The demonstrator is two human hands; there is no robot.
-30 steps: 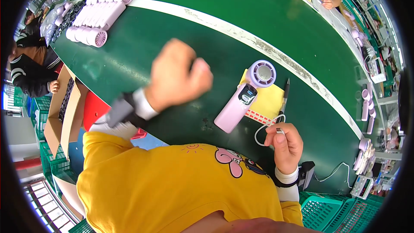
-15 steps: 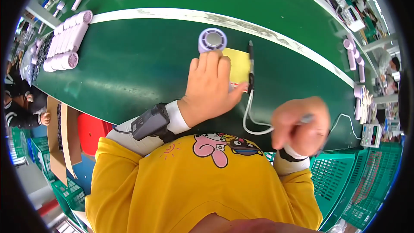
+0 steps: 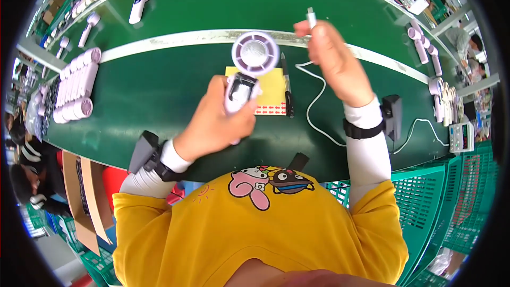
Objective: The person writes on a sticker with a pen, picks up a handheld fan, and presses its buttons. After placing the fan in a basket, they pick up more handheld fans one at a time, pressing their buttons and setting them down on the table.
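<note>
My left hand (image 3: 215,122) grips a lavender handheld fan (image 3: 255,53) by its handle, the dark display facing up and the round head pointing away from me. Under the fan lies a yellow pad (image 3: 273,87) with a strip of red arrow marks, and a black pen (image 3: 288,87) rests along its right edge. Farther right, my right hand (image 3: 337,61) is raised near the white divider strip. Between its fingertips it pinches a white charging cable (image 3: 311,17) with the metal plug end pointing up. The cord trails down to the table from there.
Several lavender fans (image 3: 77,85) lie in a row at the left, with others on the far belt (image 3: 139,4) and at the right (image 3: 438,98). A small meter (image 3: 461,137) sits at the right edge. Green baskets (image 3: 422,202) stand below, beside me. A cardboard box (image 3: 87,202) is at lower left.
My left hand has picked the fan up off the pad and turned its display upward. My right hand has moved up and away from me with the cable plug.
</note>
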